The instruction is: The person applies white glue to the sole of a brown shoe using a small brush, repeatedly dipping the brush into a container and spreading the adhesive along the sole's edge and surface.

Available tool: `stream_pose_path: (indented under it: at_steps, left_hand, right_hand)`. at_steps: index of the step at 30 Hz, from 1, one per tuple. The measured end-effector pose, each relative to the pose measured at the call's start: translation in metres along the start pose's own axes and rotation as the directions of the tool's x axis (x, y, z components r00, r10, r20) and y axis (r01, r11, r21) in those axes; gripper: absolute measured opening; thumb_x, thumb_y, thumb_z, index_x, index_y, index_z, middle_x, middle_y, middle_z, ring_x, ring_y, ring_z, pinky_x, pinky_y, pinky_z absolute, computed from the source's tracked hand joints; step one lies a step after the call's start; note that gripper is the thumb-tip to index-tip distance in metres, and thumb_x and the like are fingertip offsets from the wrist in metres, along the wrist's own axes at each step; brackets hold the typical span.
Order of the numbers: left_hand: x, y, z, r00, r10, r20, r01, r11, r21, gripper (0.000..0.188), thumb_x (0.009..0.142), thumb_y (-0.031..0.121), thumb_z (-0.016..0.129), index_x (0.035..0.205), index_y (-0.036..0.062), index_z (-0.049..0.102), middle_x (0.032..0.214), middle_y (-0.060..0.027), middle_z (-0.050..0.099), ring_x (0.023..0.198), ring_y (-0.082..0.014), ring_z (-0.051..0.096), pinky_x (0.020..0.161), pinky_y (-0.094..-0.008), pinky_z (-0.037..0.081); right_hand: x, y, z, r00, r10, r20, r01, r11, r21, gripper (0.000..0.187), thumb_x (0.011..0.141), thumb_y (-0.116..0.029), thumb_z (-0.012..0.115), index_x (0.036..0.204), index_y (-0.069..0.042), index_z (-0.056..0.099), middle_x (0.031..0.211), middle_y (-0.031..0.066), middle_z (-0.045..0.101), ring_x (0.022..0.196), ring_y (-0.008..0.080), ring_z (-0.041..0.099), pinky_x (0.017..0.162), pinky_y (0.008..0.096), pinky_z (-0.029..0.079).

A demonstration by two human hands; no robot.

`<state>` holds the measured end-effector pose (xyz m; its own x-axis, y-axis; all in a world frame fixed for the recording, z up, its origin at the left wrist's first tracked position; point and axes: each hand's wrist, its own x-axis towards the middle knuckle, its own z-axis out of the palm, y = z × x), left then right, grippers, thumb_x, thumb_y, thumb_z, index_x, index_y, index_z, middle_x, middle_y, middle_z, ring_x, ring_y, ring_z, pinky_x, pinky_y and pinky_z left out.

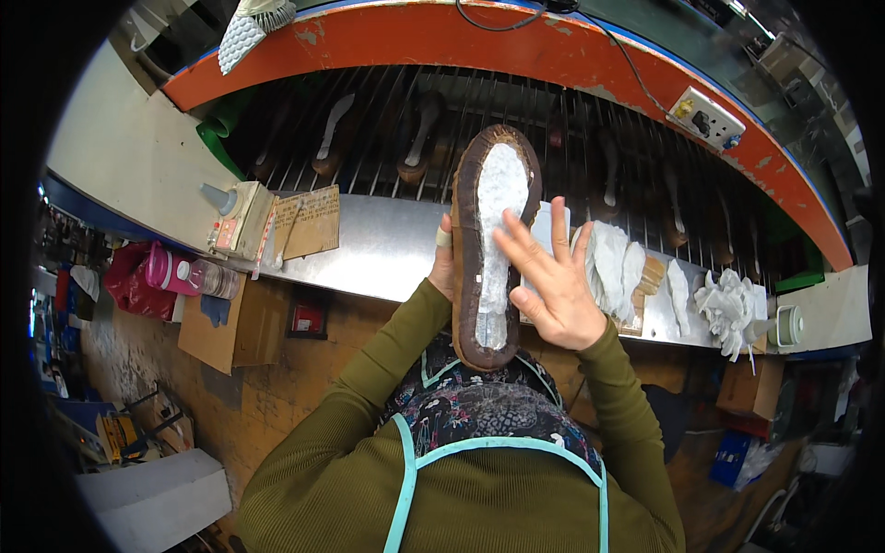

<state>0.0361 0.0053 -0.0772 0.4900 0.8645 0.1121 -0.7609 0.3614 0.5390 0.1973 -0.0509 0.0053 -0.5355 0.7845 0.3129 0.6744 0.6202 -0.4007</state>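
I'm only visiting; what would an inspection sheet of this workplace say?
Surface: shiny metal ledge, partly covered.
Things in hand: shoe, underside up, with a white patch along its middle.
Clutter: cardboard piece and crumpled white bundle on the ledge.
Hands: left hand grips the shoe's side; right hand spread at the white patch, exact contact unclear.
Cables: black cable at the orange beam.
Surroundings: cardboard box at left, brown floor.

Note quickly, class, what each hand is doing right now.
Left hand: holding the shoe by its side, most fingers hidden.
Right hand: open, fingers spread over the white filling, holding nothing.
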Motion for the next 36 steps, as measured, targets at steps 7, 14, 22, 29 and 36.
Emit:
stream_pose_path:
  at_steps: [7,14,22,29,36]
  left_hand:
    - [-0.002,0.006,-0.009,0.998,-0.043,-0.035,0.046,0.994,0.097,0.098,0.079,0.082,0.035,0.148,0.0126,0.026,0.146,-0.0149,0.038,0.131,-0.0296,0.043,0.109,-0.0424,0.039]
    - [-0.003,0.007,-0.002,1.000,-0.021,0.000,0.021,0.991,0.129,0.100,0.078,0.080,0.044,0.149,0.0128,0.023,0.148,-0.0128,0.034,0.135,-0.0277,0.037,0.111,-0.0422,0.035]
    - [-0.002,-0.001,-0.039,0.993,-0.069,-0.100,0.086,0.980,0.181,0.098,0.077,0.079,0.047,0.144,0.0088,0.033,0.139,-0.0111,0.047,0.123,-0.0233,0.050,0.103,-0.0383,0.043]
    - [-0.030,-0.009,-0.086,0.909,-0.122,-0.398,0.135,0.991,0.005,0.088,0.085,0.077,0.034,0.142,0.0096,0.038,0.134,-0.0096,0.051,0.118,-0.0245,0.052,0.102,-0.0391,0.043]
    - [-0.044,0.011,-0.138,0.990,-0.080,-0.120,0.056,0.981,-0.188,0.088,0.082,0.079,0.035,0.139,0.0125,0.044,0.124,-0.0058,0.059,0.104,-0.0185,0.061,0.087,-0.0334,0.052]
  right_hand:
    - [-0.034,-0.018,0.015,0.980,-0.176,0.087,0.184,0.979,-0.085,0.063,0.097,-0.054,0.028,0.146,-0.014,0.036,0.152,-0.0006,0.032,0.146,0.0332,0.004,0.101,0.0705,-0.019]
    - [0.015,0.010,0.002,0.997,-0.033,-0.071,0.017,0.976,-0.217,0.056,0.096,-0.044,0.039,0.144,-0.015,0.040,0.151,0.0007,0.036,0.146,0.0330,0.008,0.098,0.0754,-0.012]
    - [0.049,0.057,0.012,0.922,0.173,-0.347,-0.229,0.965,-0.127,0.050,0.100,-0.038,0.034,0.143,-0.013,0.042,0.150,0.0034,0.037,0.146,0.0309,0.001,0.104,0.0690,-0.012]
    - [-0.076,0.104,0.124,0.700,0.679,-0.223,-0.701,0.712,-0.033,0.031,0.086,-0.024,0.061,0.111,-0.006,0.059,0.095,0.0159,0.062,0.092,0.0330,0.054,0.080,0.0521,0.038]
    - [-0.117,0.097,0.164,0.654,0.711,-0.257,-0.751,0.574,-0.325,0.024,0.080,-0.015,0.064,0.104,-0.014,0.060,0.089,0.0093,0.058,0.090,0.0286,0.057,0.079,0.0465,0.035]
